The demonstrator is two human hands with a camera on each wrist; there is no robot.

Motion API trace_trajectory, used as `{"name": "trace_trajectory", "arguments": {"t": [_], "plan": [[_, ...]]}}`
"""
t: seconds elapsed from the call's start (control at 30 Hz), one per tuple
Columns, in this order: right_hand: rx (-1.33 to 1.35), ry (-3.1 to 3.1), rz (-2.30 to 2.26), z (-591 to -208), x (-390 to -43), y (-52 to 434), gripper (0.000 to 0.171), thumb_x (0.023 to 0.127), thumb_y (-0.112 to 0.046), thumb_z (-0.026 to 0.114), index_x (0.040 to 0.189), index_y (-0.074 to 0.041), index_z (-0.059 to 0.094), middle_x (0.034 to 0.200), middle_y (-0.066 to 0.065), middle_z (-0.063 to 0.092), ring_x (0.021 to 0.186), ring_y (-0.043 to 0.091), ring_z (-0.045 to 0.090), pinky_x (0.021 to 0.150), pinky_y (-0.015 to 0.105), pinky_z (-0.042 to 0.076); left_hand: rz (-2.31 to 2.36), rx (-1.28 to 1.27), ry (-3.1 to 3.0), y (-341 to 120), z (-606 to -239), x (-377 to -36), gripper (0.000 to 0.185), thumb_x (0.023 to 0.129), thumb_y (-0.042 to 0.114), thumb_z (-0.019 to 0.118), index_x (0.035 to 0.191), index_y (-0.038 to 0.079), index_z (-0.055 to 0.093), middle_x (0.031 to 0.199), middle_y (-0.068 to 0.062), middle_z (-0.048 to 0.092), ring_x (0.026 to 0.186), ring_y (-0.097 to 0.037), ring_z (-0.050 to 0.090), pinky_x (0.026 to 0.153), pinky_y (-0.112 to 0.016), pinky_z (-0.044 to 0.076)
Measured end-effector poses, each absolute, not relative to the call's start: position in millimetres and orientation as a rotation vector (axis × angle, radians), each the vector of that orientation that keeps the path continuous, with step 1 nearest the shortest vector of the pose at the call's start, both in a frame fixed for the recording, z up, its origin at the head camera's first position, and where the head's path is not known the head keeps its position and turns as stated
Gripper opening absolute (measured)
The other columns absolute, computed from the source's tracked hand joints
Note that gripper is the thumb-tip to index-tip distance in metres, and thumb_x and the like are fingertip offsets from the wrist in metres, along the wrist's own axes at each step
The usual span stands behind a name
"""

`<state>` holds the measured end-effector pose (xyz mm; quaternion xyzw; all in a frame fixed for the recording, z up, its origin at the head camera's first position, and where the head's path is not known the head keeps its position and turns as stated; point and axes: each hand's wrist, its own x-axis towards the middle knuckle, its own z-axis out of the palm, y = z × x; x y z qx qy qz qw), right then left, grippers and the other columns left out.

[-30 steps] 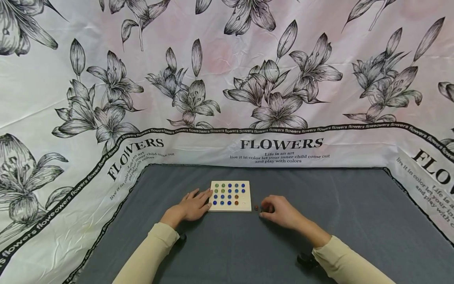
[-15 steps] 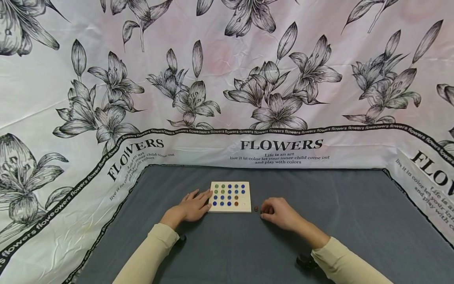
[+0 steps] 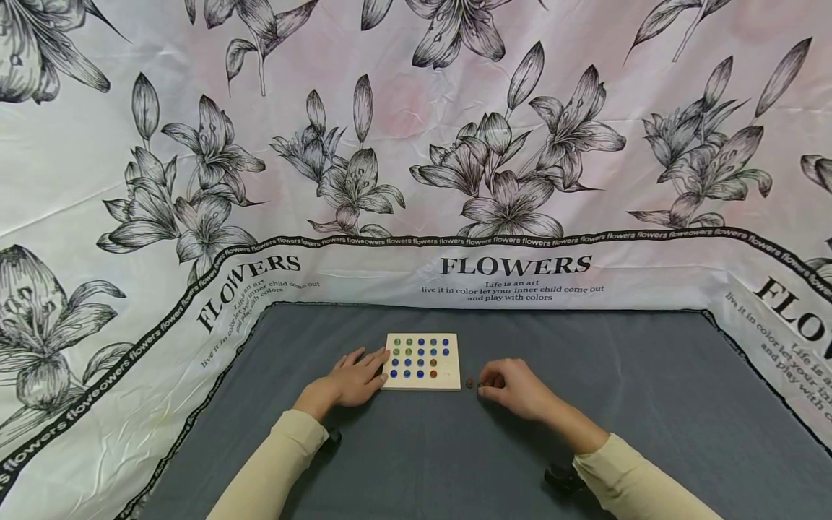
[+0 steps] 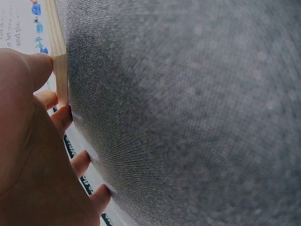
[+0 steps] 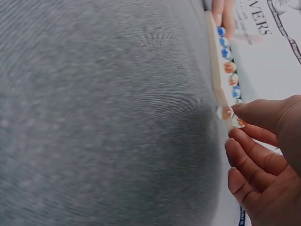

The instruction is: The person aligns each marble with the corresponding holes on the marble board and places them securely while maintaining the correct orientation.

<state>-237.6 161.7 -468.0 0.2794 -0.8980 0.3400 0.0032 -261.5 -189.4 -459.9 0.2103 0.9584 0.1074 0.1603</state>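
Right hand (image 3: 513, 390): rests on the desk just right of the wooden board, fingers curled inward; in the right wrist view the thumb and forefinger tips pinch a clear marble with an orange core (image 5: 238, 122).
Loose marble (image 3: 469, 382): a small brownish bead lying on the desk cloth between the right hand and the board's right edge, just beside both; in the right wrist view it sits close to the fingertips.
Left hand (image 3: 354, 377): lies flat on the desk with fingers straight and slightly spread, holding nothing; the fingertips (image 4: 62, 115) press against the board's left edge.
Wooden board (image 3: 421, 360): a pale square slab lying flat on the desk between the two hands, near the person's side of the cloth; its top carries a grid of shallow seats.
Marbles on the board (image 3: 420, 352): mostly blue, with green ones in the left column and a few orange ones towards the right; the seats at the near right corner look unfilled.
Desk (image 3: 650, 404): covered with a dark grey woven cloth that bears the board, the loose marble and both hands.
Sleeves (image 3: 273, 469): cream-coloured, covering both forearms down to the wrists.
Backdrop (image 3: 416, 144): a white sheet printed with grey lilies and the word FLOWERS, hanging behind the desk and draped along its sides.
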Motion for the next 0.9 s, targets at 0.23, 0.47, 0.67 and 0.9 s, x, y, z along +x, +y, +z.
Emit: {"name": "trace_trajectory", "arguments": {"t": [0.23, 0.47, 0.67, 0.9], "plan": [[0.849, -2.783, 1.087, -459, -241, 163, 0.005, 0.091, -0.009, 0.078, 0.094, -0.008, 0.074, 0.082, -0.007, 0.068, 0.073, 0.008, 0.062, 0.065, 0.026, 0.052, 0.321, 0.602, 2.741, -189, -459, -261, 0.057, 0.112, 0.038, 0.037, 0.165, 0.018, 0.026, 0.17, -0.003, 0.023, 0.156, -0.039, 0.014, 0.124, -0.062, 0.012], [0.848, -2.757, 1.117, -453, -244, 164, 0.007, 0.092, -0.009, 0.077, 0.096, -0.007, 0.073, 0.084, -0.005, 0.069, 0.074, 0.008, 0.062, 0.065, 0.027, 0.053, 0.337, 0.613, 2.732, -190, -460, -261, 0.058, 0.112, 0.037, 0.037, 0.165, 0.016, 0.025, 0.17, -0.005, 0.022, 0.156, -0.04, 0.013, 0.124, -0.063, 0.01], [0.831, -2.739, 1.142, -448, -247, 161, 0.007, 0.092, -0.009, 0.077, 0.096, -0.006, 0.072, 0.083, -0.005, 0.068, 0.075, 0.008, 0.062, 0.066, 0.028, 0.053, 0.34, 0.616, 2.732, -191, -462, -261, 0.058, 0.112, 0.039, 0.036, 0.165, 0.017, 0.024, 0.17, -0.005, 0.021, 0.156, -0.04, 0.012, 0.123, -0.063, 0.01], [0.818, -2.739, 1.171, -444, -250, 155, 0.008, 0.092, -0.007, 0.077, 0.098, -0.006, 0.072, 0.084, -0.004, 0.068, 0.075, 0.01, 0.062, 0.065, 0.028, 0.052, 0.312, 0.596, 2.736, -190, -462, -261, 0.058, 0.112, 0.04, 0.036, 0.165, 0.02, 0.025, 0.17, -0.001, 0.022, 0.156, -0.038, 0.013, 0.124, -0.061, 0.012]]}}
